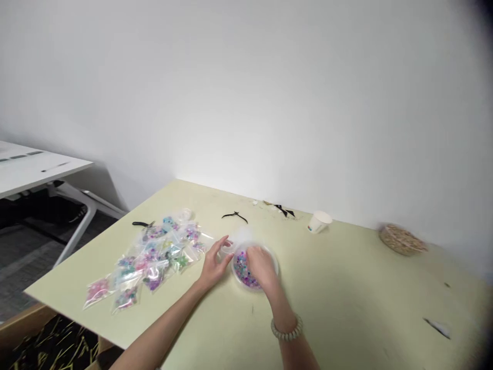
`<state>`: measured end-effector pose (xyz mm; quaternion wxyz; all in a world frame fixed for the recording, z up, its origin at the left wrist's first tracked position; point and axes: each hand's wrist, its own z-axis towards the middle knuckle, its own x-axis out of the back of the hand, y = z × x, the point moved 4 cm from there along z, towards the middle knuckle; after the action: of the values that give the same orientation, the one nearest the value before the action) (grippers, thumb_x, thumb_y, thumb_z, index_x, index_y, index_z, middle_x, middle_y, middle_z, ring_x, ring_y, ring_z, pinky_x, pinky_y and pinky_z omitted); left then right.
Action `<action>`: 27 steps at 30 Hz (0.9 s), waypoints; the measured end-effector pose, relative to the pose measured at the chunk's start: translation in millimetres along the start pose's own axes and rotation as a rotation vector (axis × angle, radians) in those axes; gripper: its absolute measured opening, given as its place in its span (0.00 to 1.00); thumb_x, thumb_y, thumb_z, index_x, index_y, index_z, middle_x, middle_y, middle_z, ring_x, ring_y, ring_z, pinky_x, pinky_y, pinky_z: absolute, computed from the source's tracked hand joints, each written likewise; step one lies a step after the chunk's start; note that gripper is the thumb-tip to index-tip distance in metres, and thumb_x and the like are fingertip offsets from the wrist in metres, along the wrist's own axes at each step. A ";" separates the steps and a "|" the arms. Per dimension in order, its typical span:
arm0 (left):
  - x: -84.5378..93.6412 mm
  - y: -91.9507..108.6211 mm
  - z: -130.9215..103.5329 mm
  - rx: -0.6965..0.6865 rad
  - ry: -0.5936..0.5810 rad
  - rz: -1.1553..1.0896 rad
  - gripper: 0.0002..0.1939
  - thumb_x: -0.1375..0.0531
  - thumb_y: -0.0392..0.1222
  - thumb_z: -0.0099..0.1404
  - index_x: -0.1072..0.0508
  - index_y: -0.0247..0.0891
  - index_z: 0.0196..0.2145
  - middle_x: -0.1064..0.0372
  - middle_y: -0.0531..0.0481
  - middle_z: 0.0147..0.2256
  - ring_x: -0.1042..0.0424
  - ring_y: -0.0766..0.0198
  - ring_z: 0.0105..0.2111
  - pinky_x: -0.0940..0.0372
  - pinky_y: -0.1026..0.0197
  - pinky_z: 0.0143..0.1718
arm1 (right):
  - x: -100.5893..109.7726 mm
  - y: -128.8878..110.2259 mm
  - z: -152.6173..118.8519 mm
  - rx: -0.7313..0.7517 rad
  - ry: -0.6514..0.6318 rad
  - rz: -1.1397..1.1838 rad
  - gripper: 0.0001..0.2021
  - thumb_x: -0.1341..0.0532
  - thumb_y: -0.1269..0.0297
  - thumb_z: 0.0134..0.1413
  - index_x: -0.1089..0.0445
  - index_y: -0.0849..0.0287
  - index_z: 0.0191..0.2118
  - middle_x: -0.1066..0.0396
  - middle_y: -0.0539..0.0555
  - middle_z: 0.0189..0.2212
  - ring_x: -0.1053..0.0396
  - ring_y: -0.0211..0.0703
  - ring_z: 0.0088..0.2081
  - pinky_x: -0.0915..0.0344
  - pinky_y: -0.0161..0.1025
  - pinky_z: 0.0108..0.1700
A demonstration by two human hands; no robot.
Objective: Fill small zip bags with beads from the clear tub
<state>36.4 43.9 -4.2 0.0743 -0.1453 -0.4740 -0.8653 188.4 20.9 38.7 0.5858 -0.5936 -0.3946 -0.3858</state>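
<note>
A round, whitish bowl [274,261] of small purple, blue and pink beads [245,270] stands on the table. My right hand [261,264], with a beaded bracelet [287,331] on its wrist, reaches into it; its fingers are bunched among the beads and the tips are hidden. Left of the bowl, my left hand [214,263] has thumb and fingers curved around a see-through plastic thing [226,250], whose exact kind is unclear. Further left lie several clear zip bags [156,272] of coloured beads.
Behind the bags lie black-handled pliers [142,224]; another black pair of pliers [235,215] rests behind the bowl. Dark scraps [284,210], a paper cup [319,222] and a tan-filled container [402,240] line the wall side. A box [50,339] stands below the left edge.
</note>
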 end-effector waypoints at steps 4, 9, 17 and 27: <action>-0.5 0.0 1.4 -0.044 -0.031 0.021 0.24 0.42 0.43 0.62 0.38 0.38 0.55 0.29 0.44 0.43 0.30 0.57 0.44 0.37 0.51 0.49 | 22.1 -11.5 3.9 0.098 0.133 0.238 0.06 0.41 0.71 0.54 0.26 0.61 0.32 0.26 0.56 0.31 0.29 0.42 0.35 0.39 0.33 0.38; -0.3 -1.0 1.0 -0.046 -0.032 0.053 0.23 0.42 0.45 0.61 0.36 0.38 0.53 0.31 0.41 0.49 0.32 0.54 0.49 0.37 0.50 0.50 | 22.4 -32.2 8.3 0.273 0.229 0.571 0.06 0.41 0.68 0.55 0.26 0.60 0.33 0.26 0.53 0.32 0.31 0.37 0.31 0.38 0.31 0.37; 0.2 3.2 3.2 -0.033 -0.056 0.037 0.24 0.42 0.44 0.61 0.37 0.40 0.55 0.28 0.44 0.43 0.29 0.57 0.43 0.37 0.50 0.49 | 22.4 4.5 9.0 0.088 0.096 0.275 0.06 0.41 0.73 0.52 0.26 0.62 0.31 0.26 0.55 0.30 0.30 0.39 0.33 0.39 0.32 0.37; 0.1 3.3 3.8 -0.029 -0.055 0.043 0.23 0.42 0.44 0.62 0.37 0.39 0.54 0.28 0.45 0.42 0.29 0.58 0.42 0.37 0.51 0.48 | -17.0 6.1 12.9 0.010 -0.223 0.000 0.06 0.37 0.80 0.39 0.27 0.63 0.21 0.26 0.57 0.23 0.29 0.44 0.29 0.39 0.32 0.30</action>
<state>37.9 45.3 0.4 0.0776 -0.1800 -0.4598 -0.8661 187.4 33.5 20.5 0.5411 -0.6298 -0.4595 -0.3154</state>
